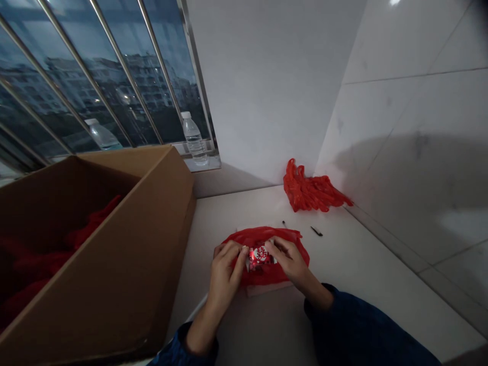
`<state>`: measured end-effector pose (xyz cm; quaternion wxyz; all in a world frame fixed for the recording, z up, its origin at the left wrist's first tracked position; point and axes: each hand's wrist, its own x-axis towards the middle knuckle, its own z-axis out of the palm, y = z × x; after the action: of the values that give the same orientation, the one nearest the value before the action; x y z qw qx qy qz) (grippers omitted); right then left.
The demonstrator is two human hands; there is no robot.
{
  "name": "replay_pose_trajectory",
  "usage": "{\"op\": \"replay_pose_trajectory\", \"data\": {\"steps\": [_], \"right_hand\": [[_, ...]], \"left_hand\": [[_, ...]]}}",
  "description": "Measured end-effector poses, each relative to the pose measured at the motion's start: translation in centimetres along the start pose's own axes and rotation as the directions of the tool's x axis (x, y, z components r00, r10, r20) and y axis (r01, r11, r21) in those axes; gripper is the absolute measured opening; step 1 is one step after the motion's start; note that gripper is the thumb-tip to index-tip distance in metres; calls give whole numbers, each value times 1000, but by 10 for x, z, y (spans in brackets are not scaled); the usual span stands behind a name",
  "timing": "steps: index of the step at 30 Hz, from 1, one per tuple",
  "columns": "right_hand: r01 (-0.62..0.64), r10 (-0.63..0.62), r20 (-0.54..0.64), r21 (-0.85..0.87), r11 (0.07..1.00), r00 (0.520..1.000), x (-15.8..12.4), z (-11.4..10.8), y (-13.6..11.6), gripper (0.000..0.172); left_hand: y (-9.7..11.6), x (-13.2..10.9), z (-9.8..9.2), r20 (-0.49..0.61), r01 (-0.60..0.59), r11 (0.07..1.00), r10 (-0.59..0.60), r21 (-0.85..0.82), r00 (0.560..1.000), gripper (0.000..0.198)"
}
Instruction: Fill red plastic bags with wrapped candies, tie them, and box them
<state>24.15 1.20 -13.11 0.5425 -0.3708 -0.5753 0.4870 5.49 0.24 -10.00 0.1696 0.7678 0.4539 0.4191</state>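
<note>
A red plastic bag (267, 238) lies on the white counter (354, 264) in front of me. Both hands rest on it. My left hand (225, 272) has its fingers curled and pinches the left side of a small red-and-white packet (260, 254) at the bag's middle. From the right, my right hand (288, 260) pinches the same packet with bent fingers. Whether the packet is inside the bag or on top of it I cannot tell. Dark blue sleeves cover both forearms.
A large open cardboard box (114, 264) with red items inside stands at the left. A bundle of red bags (310, 192) lies in the back corner by the tiled wall. Two small dark bits (316, 231) lie on the counter. A water bottle (193, 138) stands by the barred window.
</note>
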Motion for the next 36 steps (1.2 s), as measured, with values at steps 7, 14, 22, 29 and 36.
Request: {"op": "replay_pose_trajectory", "data": {"steps": [7,14,22,29,36], "right_hand": [[-5,5,-31,-7,1000,999,-2,2,0,44],[20,-27,-106,-68,997,994,-2,0,2,44],[27,-28,-133,-7,1000,991,-3,1,-1,44],[10,3,-100,129,992,995,-6,2,-3,40],[-22,32,-66,148,989,997,-4,2,-5,38]], "left_hand": [[2,-3,1,-17,-30,1000,30,-10,999,33],[1,-3,0,-46,38,994,-43,-100,998,29],[2,-3,9,-26,206,906,-232,-369,972,25],[3,-3,11,5,213,844,-242,-493,970,22],[7,-2,11,34,244,790,-272,-563,962,24]]}}
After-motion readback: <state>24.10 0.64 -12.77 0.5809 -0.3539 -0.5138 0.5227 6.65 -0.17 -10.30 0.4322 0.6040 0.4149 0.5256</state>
